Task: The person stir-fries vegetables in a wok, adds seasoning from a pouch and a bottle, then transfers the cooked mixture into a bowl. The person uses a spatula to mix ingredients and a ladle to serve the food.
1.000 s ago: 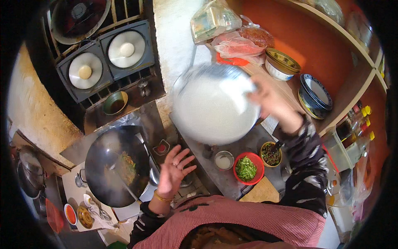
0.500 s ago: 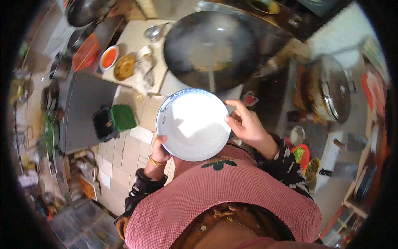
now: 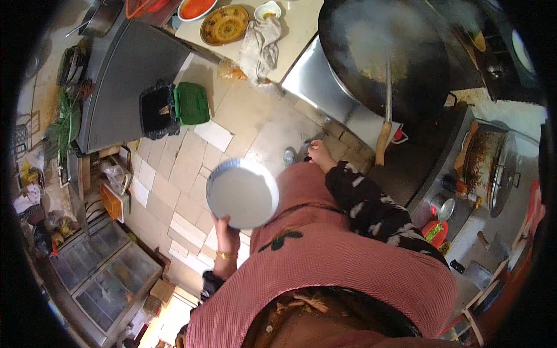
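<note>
My left hand [image 3: 226, 238] grips the near rim of a white bowl [image 3: 241, 194] with a blue-patterned edge. The thumb lies over the rim, and nothing shows inside the bowl. In front of the pink checked apron is my right hand [image 3: 321, 153], its fingers curled closed. A small dark shape is beside those fingers, and I cannot make out whether they hold it. Farther right, a large black wok [image 3: 342, 58] steams on the stove with food in it. A long-handled utensil [image 3: 383, 136] with a wooden grip rests in the wok, its handle pointing toward me.
On the counter at the top are a brown patterned plate [image 3: 225, 24], a bowl of red food [image 3: 197, 7] and a crumpled cloth [image 3: 259, 49]. A bin with a green lid [image 3: 191, 103] stands on the tiled floor. A lidded pot [image 3: 487, 162] sits at the right.
My right hand has come away from the bowl and moved down toward the apron front. The left hand has lowered the bowl slightly. The view has shifted, putting the wok farther right.
</note>
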A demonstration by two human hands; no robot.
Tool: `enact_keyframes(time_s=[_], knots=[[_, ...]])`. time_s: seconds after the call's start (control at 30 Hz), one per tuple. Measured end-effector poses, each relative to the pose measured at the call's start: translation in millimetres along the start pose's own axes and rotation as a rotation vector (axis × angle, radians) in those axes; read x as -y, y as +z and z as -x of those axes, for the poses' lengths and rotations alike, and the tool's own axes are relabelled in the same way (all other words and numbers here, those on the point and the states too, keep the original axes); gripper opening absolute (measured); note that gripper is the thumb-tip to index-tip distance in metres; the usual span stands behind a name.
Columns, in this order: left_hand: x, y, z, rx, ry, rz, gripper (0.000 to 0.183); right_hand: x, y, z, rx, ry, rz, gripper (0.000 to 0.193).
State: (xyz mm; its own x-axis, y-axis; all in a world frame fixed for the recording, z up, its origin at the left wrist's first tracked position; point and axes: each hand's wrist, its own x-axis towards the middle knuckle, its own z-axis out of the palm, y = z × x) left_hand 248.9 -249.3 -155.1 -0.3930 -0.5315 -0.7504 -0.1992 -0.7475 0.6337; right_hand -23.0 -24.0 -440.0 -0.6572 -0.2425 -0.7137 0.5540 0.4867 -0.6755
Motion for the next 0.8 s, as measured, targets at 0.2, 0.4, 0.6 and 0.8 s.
enact_keyframes(time_s=[0.2,0.4,0.6,0.8], knots=[[9,28,46,-0.001,-0.135,0.211,0.071,-76,-3,-154,-0.364,-0.017,0.513,0.022],[9,40,68,-0.413,-0.162,0.347,0.063,-98,-72,-218,-0.017,-0.496,0.981,0.054],[32,-22,64,-0.387,0.033,0.625,0.064,-56,-65,-191,0.279,-0.308,1.38,0.042],[43,-96,68,-0.43,0.134,0.981,0.065,6,114,-127,0.425,0.442,0.533,0.038]])
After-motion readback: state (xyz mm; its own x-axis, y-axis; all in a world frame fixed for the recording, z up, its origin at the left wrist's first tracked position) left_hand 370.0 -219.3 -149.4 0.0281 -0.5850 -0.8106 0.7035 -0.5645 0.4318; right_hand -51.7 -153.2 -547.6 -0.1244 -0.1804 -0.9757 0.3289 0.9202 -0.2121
